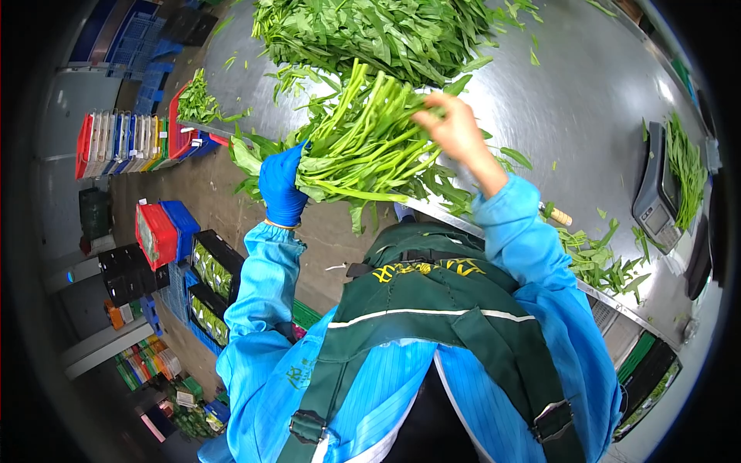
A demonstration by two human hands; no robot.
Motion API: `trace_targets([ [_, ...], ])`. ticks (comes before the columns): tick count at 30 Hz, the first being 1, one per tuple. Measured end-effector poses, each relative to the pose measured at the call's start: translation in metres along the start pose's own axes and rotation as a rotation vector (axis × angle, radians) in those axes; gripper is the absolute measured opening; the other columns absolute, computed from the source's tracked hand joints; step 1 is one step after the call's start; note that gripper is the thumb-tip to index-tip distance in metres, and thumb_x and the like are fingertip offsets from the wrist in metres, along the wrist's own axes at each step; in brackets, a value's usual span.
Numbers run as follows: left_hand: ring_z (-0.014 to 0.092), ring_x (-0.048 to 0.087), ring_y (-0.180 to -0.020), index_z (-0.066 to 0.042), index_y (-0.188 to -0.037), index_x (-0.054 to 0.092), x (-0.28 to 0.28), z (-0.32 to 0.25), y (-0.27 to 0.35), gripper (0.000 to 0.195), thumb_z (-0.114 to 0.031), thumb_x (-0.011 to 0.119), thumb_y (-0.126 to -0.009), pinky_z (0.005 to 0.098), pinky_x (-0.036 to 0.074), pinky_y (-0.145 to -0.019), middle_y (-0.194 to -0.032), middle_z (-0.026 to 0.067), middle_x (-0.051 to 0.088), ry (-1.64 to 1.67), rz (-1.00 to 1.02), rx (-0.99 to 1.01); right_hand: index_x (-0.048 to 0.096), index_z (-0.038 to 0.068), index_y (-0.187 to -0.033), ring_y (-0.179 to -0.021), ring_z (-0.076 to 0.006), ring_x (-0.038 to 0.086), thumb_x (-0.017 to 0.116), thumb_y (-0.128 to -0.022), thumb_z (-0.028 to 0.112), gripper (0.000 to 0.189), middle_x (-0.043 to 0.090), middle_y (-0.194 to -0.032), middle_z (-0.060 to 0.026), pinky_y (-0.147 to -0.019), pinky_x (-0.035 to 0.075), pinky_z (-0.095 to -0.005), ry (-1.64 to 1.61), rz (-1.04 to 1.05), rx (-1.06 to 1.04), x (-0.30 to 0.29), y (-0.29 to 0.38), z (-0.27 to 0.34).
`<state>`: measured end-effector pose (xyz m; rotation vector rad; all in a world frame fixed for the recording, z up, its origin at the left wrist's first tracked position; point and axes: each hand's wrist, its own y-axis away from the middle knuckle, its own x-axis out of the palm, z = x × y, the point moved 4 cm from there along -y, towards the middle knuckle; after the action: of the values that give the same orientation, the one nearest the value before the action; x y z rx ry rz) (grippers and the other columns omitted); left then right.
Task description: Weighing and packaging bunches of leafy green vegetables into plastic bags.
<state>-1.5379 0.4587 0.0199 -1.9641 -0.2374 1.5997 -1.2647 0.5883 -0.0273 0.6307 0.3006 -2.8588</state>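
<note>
My left hand (283,185), in a blue glove, is closed around a bunch of leafy greens with long stems (370,139), probably water spinach. The cut stem ends fan up and to the right, while leaves stick out left of the glove and hang below. At the bunch's right side is my bare right hand (457,127), thumb and fingers bent close to the stems. Blur hides whether it pinches one. Both hands are over the front edge of a steel table (579,116). Beyond them lies a large heap of the same greens (376,35).
A digital scale (657,214) with greens on it stands at the right. Near my right forearm lies a tool with a yellowish handle (560,216) beside loose leaves (602,260). Stacked crates (124,144), a red crate (156,234) and black crates of packed greens (211,266) are at the left.
</note>
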Motion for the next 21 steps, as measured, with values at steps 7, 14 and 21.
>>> trace_targets([
  [7, 0.029, 0.059, -0.085, -0.011, -0.112, 0.061, -0.005, -0.011, 0.003, 0.053, -0.006, 0.071, -0.06, 0.0368, 0.045, -0.075, -0.098, 0.009, 0.064, 0.026, 0.015, -0.022, 0.065, 0.002, -0.077, -0.053, -0.0133, 0.053, 0.075, -0.074, 0.024, 0.024, 0.059, -0.059, -0.0074, -0.053, 0.043, -0.0314, 0.031, -0.21, 0.169, -0.037, -0.014, -0.06],
  [14, 0.031, 0.06, -0.083, -0.011, -0.11, 0.062, -0.008, 0.002, 0.026, 0.047, -0.009, 0.073, -0.065, 0.0369, 0.046, -0.074, -0.093, 0.0095, 0.064, 0.109, -0.036, -0.196, 0.065, -0.002, -0.099, -0.07, -0.0148, 0.063, 0.072, -0.076, 0.025, 0.036, 0.068, -0.082, -0.011, -0.064, 0.05, -0.029, 0.061, 0.316, 0.382, -0.042, -0.005, -0.064],
  [21, 0.027, 0.064, -0.085, -0.004, -0.105, 0.062, 0.009, -0.003, 0.036, 0.038, -0.012, 0.073, -0.07, 0.0346, 0.049, -0.077, -0.094, 0.013, 0.067, 0.539, 0.097, -0.596, 0.063, -0.004, -0.09, -0.069, -0.0125, 0.056, 0.073, -0.076, 0.025, 0.034, 0.063, -0.076, -0.0083, -0.063, 0.046, -0.0276, -0.168, 0.456, 0.167, -0.006, -0.007, -0.022],
])
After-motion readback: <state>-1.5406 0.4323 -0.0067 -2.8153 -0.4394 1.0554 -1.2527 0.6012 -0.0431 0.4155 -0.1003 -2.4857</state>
